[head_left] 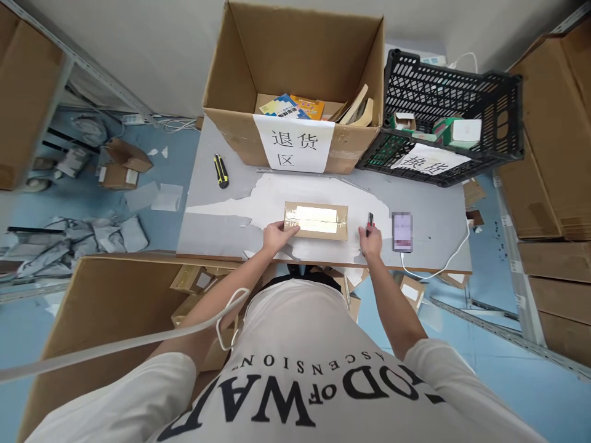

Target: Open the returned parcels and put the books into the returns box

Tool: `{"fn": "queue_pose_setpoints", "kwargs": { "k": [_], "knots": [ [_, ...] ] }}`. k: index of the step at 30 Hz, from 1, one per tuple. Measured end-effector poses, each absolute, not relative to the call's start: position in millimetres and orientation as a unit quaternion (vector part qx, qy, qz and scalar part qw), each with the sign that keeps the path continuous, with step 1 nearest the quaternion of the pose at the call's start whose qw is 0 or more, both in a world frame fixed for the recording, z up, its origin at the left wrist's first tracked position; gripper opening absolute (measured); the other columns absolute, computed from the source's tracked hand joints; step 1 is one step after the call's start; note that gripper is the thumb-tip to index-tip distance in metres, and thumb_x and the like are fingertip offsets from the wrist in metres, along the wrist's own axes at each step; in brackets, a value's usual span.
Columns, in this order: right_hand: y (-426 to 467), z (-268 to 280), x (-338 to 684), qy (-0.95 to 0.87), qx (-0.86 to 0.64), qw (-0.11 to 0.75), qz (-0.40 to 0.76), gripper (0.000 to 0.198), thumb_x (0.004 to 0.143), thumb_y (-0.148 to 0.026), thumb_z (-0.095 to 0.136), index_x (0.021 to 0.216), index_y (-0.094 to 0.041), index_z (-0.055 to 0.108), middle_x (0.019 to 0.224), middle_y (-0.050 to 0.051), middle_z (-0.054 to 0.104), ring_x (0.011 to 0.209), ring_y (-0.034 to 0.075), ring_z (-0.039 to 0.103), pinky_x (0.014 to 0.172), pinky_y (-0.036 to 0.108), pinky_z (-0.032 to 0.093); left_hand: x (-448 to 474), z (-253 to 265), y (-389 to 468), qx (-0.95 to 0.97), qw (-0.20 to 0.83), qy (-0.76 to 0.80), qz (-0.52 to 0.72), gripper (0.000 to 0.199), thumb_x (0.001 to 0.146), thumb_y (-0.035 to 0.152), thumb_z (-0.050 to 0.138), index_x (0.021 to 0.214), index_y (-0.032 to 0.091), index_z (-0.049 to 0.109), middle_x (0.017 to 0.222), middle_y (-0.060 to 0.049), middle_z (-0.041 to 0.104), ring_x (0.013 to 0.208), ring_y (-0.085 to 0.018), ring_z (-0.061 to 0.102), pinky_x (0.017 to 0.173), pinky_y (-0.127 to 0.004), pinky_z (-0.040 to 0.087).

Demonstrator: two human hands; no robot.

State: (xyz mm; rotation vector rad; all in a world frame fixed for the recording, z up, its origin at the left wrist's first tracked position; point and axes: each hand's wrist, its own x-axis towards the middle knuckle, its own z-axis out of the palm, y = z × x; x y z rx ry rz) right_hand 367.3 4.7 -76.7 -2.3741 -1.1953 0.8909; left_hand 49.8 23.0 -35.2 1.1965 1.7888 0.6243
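Note:
A small taped cardboard box (342,224) with a white label on top lies on the worn tabletop in front of me. My left hand (277,237) grips its left end, thumb over the near corner and fingers against the side. To the right of the box, apart from it, my right hand (370,240) is closed around a red and black utility knife (370,220) that points away from me. Whether its blade is out is too small to tell. Close to my right hand lies a phone (402,232) with a lit screen and a white cable.
Behind the small box stands a large open carton (295,37) with booklets inside. A black plastic crate (455,92) holding small boxes is beside it. A yellow and black cutter (221,171) lies at the table's left. Below left, another big carton (120,301) holds parcels.

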Motion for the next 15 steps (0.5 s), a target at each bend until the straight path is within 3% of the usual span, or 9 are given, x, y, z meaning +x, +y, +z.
{"fn": "queue_pose_setpoints", "kwargs": {
  "k": [3, 5, 9, 13, 15],
  "knots": [
    [-0.2, -93.7, 381.6, -0.343, -0.898, 0.11, 0.254, 0.056, 0.079, -0.037, 0.054, 0.127, -0.01, 0.047, 0.131, 0.027, 0.047, 0.124, 0.037, 0.045, 0.1, 0.055, 0.037, 50.5, -37.8, 22.4, 0.453, 0.458, 0.717, 0.267, 0.053, 0.06, 0.053, 0.078, 0.096, 0.014, 0.075, 0.092, -0.009, 0.076, 0.089, -0.027, 0.069, 0.077, -0.031, 0.051],
    [0.8, -99.8, 387.2, -0.334, -0.899, 0.107, 0.263, 0.052, 0.078, -0.033, 0.054, 0.124, -0.009, 0.049, 0.126, 0.029, 0.049, 0.12, 0.038, 0.049, 0.096, 0.056, 0.039, 50.6, -39.7, 22.2, 0.438, 0.466, 0.719, 0.273, 0.054, 0.059, 0.052, 0.08, 0.096, 0.014, 0.075, 0.093, -0.009, 0.075, 0.09, -0.027, 0.069, 0.078, -0.032, 0.052],
    [11.9, -85.3, 390.4, -0.369, -0.883, 0.141, 0.255, 0.043, 0.082, -0.03, 0.048, 0.119, -0.009, 0.054, 0.12, 0.024, 0.054, 0.114, 0.032, 0.054, 0.097, 0.046, 0.042, 50.8, -44.4, 22.5, 0.421, 0.483, 0.711, 0.29, 0.057, 0.058, 0.051, 0.081, 0.1, 0.013, 0.073, 0.098, -0.01, 0.075, 0.094, -0.027, 0.069, 0.082, -0.032, 0.052],
    [26.6, -34.4, 366.9, -0.515, -0.804, 0.23, 0.192, 0.051, 0.093, -0.033, 0.028, 0.138, -0.011, 0.037, 0.127, 0.02, 0.053, 0.115, 0.029, 0.053, 0.096, 0.044, 0.042, 53.1, -50.1, 20.0, 0.418, 0.499, 0.688, 0.322, 0.058, 0.063, 0.05, 0.078, 0.108, 0.014, 0.071, 0.106, -0.01, 0.073, 0.099, -0.026, 0.068, 0.087, -0.033, 0.051],
    [35.3, -5.0, 340.8, -0.648, -0.701, 0.18, 0.236, 0.051, 0.096, -0.037, 0.027, 0.143, -0.017, 0.032, 0.121, 0.015, 0.06, 0.104, 0.027, 0.059, 0.087, 0.041, 0.046, 55.2, -53.0, 17.6, 0.417, 0.508, 0.675, 0.335, 0.057, 0.067, 0.05, 0.075, 0.11, 0.014, 0.07, 0.107, -0.01, 0.073, 0.099, -0.025, 0.067, 0.087, -0.032, 0.051]
  ]
}}
